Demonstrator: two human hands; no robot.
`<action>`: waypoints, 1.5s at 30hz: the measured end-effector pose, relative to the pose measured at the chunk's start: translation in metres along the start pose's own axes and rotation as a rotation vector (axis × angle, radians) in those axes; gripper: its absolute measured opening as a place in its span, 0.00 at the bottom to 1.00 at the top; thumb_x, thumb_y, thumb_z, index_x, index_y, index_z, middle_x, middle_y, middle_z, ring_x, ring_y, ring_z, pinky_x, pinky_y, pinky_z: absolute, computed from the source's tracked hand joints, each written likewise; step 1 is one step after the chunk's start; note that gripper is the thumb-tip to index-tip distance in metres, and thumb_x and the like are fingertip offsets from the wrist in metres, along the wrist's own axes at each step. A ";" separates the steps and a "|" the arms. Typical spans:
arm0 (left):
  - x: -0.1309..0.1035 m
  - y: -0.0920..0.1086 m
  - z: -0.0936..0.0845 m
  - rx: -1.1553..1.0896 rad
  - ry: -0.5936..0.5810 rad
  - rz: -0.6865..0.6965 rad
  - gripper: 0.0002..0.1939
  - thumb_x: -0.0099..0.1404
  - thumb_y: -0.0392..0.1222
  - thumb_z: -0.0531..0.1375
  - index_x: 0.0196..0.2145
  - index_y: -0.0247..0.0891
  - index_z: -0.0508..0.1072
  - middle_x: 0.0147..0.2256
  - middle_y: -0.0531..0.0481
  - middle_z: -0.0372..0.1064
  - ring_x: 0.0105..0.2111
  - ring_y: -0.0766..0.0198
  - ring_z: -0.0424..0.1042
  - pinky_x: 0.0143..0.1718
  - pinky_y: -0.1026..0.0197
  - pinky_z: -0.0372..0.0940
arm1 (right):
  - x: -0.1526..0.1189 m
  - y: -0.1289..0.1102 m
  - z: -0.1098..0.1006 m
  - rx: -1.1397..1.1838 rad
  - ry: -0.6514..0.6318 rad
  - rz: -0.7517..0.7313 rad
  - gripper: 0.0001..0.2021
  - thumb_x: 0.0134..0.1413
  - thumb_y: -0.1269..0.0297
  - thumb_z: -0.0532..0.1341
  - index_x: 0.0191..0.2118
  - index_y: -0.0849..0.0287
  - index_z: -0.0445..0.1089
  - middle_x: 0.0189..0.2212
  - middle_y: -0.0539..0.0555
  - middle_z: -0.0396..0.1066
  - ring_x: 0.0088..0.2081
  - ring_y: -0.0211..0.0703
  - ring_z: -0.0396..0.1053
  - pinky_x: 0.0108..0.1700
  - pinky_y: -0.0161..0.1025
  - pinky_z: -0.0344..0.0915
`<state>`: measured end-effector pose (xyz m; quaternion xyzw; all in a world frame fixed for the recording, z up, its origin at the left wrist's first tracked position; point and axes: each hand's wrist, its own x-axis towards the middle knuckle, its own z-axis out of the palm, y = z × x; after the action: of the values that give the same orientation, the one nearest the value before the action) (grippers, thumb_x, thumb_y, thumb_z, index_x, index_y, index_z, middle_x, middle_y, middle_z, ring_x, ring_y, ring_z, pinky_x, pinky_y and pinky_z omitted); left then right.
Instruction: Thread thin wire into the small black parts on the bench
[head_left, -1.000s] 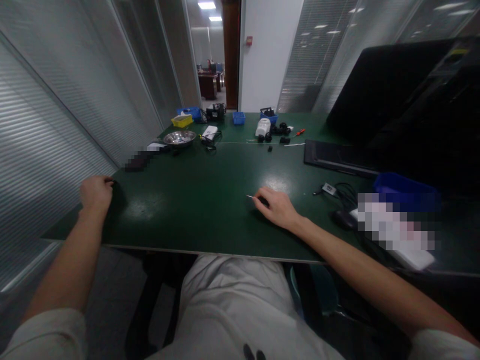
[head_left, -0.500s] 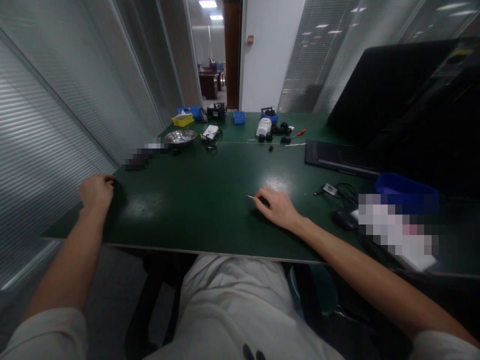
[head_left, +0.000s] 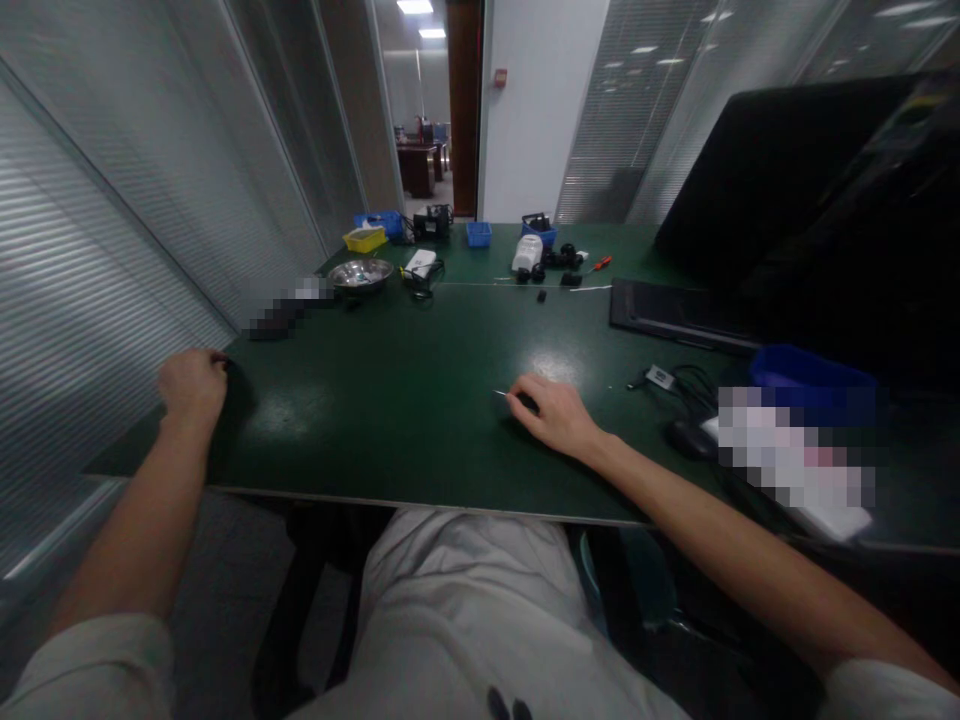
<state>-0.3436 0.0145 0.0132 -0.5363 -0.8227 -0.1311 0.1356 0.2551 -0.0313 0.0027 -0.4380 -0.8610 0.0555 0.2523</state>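
My right hand (head_left: 553,412) rests on the green tabletop (head_left: 390,400), fingers curled in a pinch. From between thumb and forefinger pokes a thin, pale, pointed tip (head_left: 499,393); the rest of that slim tool is hidden in the hand. At the table's left edge lies my left hand (head_left: 192,385), closed, its fingers bent downward. Something small and dark shows by its fingertips, too unclear to name.
Farther back stand a metal bowl (head_left: 361,275), a yellow tray (head_left: 364,239), a blue basket (head_left: 478,235) and a white device (head_left: 527,254). An orange-handled screwdriver (head_left: 601,264) lies behind the keyboard (head_left: 675,315). To the right are a mouse (head_left: 691,439), a cable adapter (head_left: 660,377) and a blue bin (head_left: 814,380).
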 end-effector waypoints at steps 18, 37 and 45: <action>-0.002 0.002 0.002 -0.011 0.077 0.058 0.13 0.66 0.33 0.60 0.43 0.23 0.81 0.28 0.50 0.55 0.28 0.63 0.48 0.33 0.66 0.43 | -0.001 -0.001 -0.001 0.008 -0.004 -0.005 0.11 0.71 0.57 0.54 0.41 0.56 0.70 0.37 0.53 0.73 0.32 0.40 0.67 0.33 0.38 0.53; 0.001 -0.002 0.004 0.034 0.060 -0.059 0.17 0.67 0.37 0.59 0.48 0.25 0.80 0.24 0.51 0.63 0.25 0.63 0.50 0.32 0.66 0.46 | -0.001 0.000 0.000 0.003 -0.013 -0.002 0.12 0.71 0.56 0.54 0.41 0.56 0.71 0.37 0.53 0.73 0.32 0.40 0.67 0.33 0.38 0.53; -0.002 -0.002 0.002 0.033 0.035 -0.099 0.18 0.68 0.42 0.58 0.49 0.28 0.80 0.30 0.48 0.66 0.28 0.62 0.50 0.34 0.65 0.48 | 0.000 -0.001 -0.001 -0.004 -0.019 0.001 0.12 0.71 0.56 0.54 0.41 0.56 0.71 0.37 0.53 0.73 0.32 0.40 0.67 0.33 0.38 0.54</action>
<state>-0.3445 0.0131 0.0107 -0.4904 -0.8477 -0.1333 0.1520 0.2550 -0.0319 0.0037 -0.4383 -0.8634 0.0583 0.2431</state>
